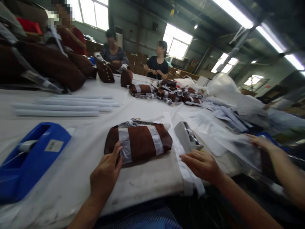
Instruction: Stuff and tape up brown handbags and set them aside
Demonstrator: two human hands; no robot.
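Observation:
A dark brown bag (141, 143) wrapped with bands of clear film lies on the white-covered table in front of me. My left hand (105, 171) touches its lower left side, index finger and thumb apart on the film band. Beside the bag's right end stands a grey tape dispenser (184, 136). Just in front of that dispenser is my right hand (202, 165), its fingers stretched toward the left, apart from the bag. No object shows in its fingers. A strip of white sheeting (184, 173) hangs over the table edge below the right fingertips.
A blue tape dispenser (54, 162) sits at left, with white paper rolls (71, 105) behind it. Several wrapped brown bags (166, 92) lie farther back. Another person's hand (262, 143) is on clear plastic at right. Several people stand across the table (147, 109).

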